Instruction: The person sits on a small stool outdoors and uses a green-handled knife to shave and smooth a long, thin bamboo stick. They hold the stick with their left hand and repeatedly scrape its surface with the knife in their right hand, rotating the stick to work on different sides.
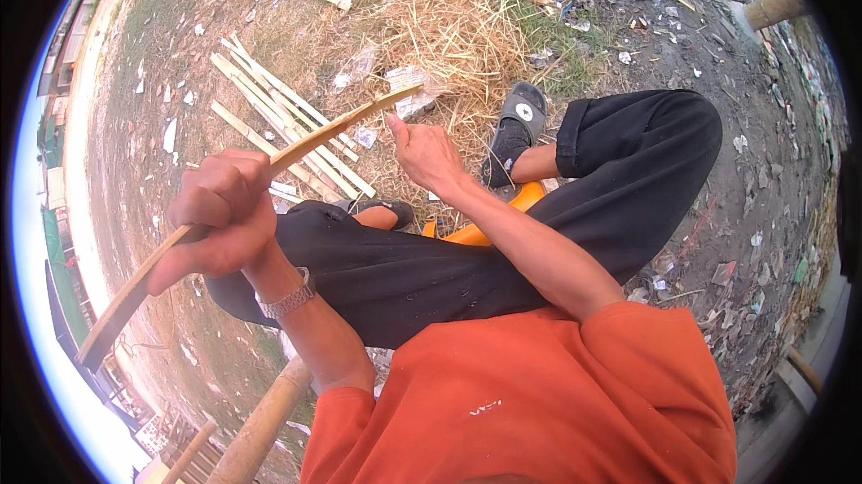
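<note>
My left hand [224, 210] is wrapped round a long bamboo strip [319, 136], which slants from the lower left up toward the middle. The strip looks thin and slightly bowed, with a rough, notched edge near its far end. Just below that far end is my right hand [428, 157], its fingers curled in and its thumb pointing up toward the strip. Whatever it holds, if anything, is hidden by the hand. On the ground beyond the left hand lies a loose bundle of split bamboo strips [287, 111].
Between my legs is an orange plastic stool [471, 234]. Pale shavings [462, 30] are heaped ahead of my feet. Bamboo poles stand at lower left [265, 421] and upper right [774, 8]. Litter [745, 304] covers the ground on the right.
</note>
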`<state>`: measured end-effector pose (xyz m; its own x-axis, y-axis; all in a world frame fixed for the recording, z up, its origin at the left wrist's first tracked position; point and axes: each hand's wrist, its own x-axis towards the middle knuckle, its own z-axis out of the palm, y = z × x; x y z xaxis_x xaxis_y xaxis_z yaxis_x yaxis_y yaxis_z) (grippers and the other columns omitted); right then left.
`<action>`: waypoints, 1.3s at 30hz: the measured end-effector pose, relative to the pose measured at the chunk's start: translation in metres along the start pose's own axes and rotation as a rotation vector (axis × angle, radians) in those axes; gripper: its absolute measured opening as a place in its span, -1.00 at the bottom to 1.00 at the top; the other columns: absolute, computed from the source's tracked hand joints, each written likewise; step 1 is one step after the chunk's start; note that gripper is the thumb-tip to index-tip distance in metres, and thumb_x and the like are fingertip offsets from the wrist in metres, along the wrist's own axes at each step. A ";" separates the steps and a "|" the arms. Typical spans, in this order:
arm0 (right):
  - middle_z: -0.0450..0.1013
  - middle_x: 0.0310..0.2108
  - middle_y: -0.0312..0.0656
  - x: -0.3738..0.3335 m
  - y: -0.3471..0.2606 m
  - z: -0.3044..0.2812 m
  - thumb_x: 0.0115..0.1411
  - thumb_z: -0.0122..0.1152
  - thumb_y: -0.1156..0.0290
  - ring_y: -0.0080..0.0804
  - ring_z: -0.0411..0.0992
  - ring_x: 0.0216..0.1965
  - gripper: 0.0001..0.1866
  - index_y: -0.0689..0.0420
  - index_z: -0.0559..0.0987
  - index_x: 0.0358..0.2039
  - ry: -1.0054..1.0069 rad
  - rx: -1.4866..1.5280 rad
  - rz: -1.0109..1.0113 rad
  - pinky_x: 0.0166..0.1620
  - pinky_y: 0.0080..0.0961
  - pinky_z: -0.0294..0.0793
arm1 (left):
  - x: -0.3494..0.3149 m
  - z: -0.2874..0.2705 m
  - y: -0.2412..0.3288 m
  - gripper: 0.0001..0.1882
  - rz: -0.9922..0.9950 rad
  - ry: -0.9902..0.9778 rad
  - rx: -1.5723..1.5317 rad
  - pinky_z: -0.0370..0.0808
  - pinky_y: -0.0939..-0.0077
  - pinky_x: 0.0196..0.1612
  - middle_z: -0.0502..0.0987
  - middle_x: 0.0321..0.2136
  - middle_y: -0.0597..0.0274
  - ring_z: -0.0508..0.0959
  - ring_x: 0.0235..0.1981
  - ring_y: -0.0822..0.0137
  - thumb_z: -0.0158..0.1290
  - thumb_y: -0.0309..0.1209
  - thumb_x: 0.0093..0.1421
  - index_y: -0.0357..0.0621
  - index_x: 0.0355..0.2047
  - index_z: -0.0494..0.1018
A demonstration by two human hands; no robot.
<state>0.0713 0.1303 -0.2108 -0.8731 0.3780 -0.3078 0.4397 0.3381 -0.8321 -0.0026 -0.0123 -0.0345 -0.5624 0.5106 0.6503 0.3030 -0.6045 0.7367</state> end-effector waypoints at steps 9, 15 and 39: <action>0.42 -0.60 0.30 0.015 0.009 0.000 0.30 -0.34 -0.04 0.20 0.46 -0.50 -0.26 0.39 0.54 -0.61 -0.002 -0.033 0.039 -0.36 0.00 0.42 | 0.000 -0.003 0.001 -0.22 -0.009 0.004 -0.025 -0.25 0.59 -0.72 -0.17 -0.84 0.48 -0.22 -0.81 0.56 -0.36 0.51 -0.05 0.01 -0.78 -0.10; 0.42 -0.61 0.29 0.012 -0.002 0.009 0.31 -0.36 -0.06 0.21 0.46 -0.48 -0.26 0.38 0.54 -0.56 -0.023 -0.009 -0.014 -0.35 0.00 0.43 | -0.002 -0.004 0.002 -0.23 -0.017 0.012 -0.004 -0.24 0.57 -0.71 -0.17 -0.85 0.48 -0.21 -0.80 0.55 -0.35 0.51 -0.05 0.02 -0.78 -0.10; 0.46 -0.48 0.29 0.011 0.009 -0.013 0.29 -0.42 -0.09 0.17 0.47 -0.34 -0.23 0.37 0.57 -0.50 -0.002 0.076 0.013 -0.16 -0.07 0.40 | 0.003 -0.013 -0.003 -0.23 -0.042 0.100 -0.013 -0.25 0.54 -0.68 -0.18 -0.83 0.48 -0.21 -0.79 0.53 -0.37 0.52 -0.07 0.02 -0.77 -0.10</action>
<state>0.0688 0.1487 -0.2159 -0.8678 0.3801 -0.3200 0.4341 0.2666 -0.8605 -0.0150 -0.0173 -0.0369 -0.6486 0.4728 0.5964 0.2674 -0.5921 0.7602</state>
